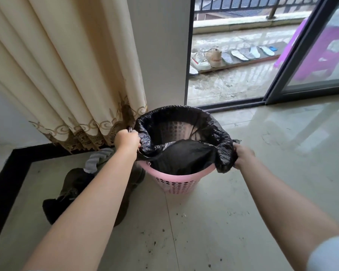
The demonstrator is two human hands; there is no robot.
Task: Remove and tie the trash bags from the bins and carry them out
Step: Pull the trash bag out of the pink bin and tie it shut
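A pink perforated bin (174, 182) stands on the tiled floor near a curtain and an open sliding door. A black trash bag (184, 153) lines it, its rim folded over the far edge and lifted off the near edge. My left hand (128, 140) grips the bag's rim on the left side. My right hand (243, 156) grips the bunched rim on the right side. The bag's mouth gapes open between my hands, and the bin's inner wall shows through at the back.
Dark boots with a grey sock (98, 184) lie on the floor left of the bin. A cream curtain (67, 75) hangs behind. The sliding door (309, 55) opens onto a balcony with shoes (205, 57) and insoles. Dark crumbs dot the tiles in front.
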